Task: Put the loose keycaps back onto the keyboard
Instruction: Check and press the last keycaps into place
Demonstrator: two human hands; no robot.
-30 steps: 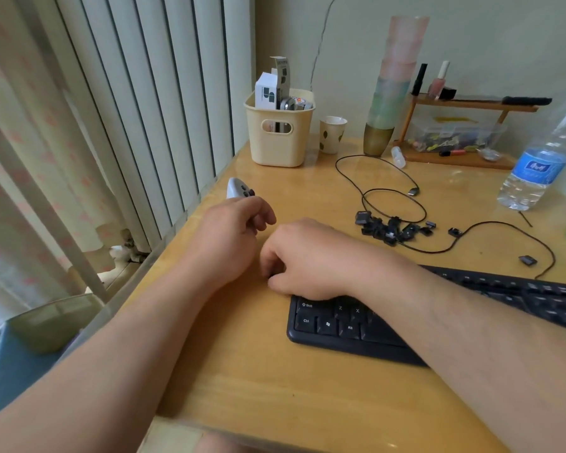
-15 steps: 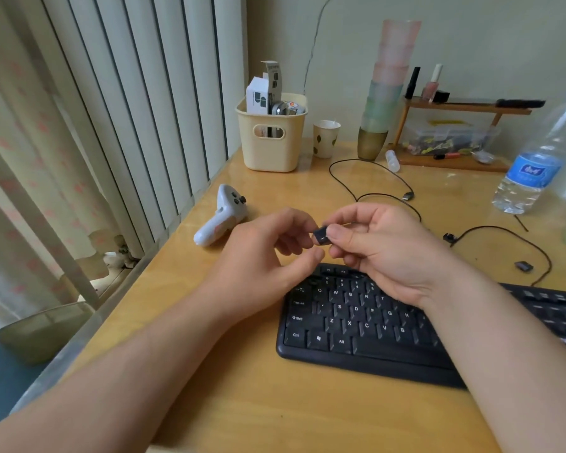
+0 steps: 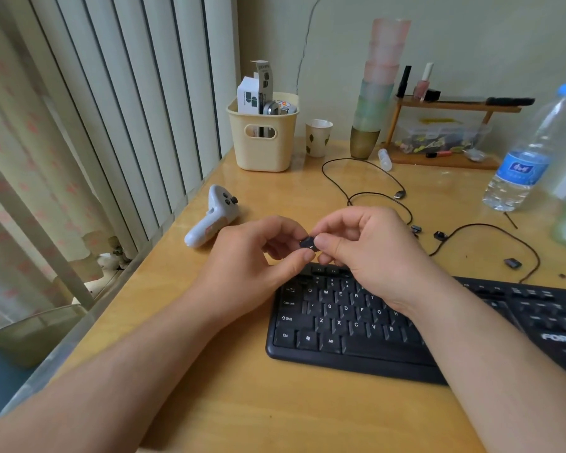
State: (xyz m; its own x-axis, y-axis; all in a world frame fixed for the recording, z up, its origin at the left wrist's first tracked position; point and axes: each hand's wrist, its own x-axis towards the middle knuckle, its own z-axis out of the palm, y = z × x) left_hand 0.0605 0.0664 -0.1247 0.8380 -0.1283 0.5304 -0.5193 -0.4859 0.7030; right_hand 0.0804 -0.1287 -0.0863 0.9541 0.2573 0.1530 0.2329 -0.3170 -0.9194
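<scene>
Since half a second earlier little had changed: both hands stayed raised above the keyboard's far left corner, and the view had only shifted slightly. Left of our hands a white plastic controller lay on the glossy wooden worktop. Our left hand and right hand met fingertip to fingertip, together pinching one small black keycap, a squarish plastic piece with a white mark facing us; its long axis we could not tell. Below our hands sat the black keyboard, its long axis running left to right. To the right of our hands loose keycaps lay scattered by a thin black cable.
</scene>
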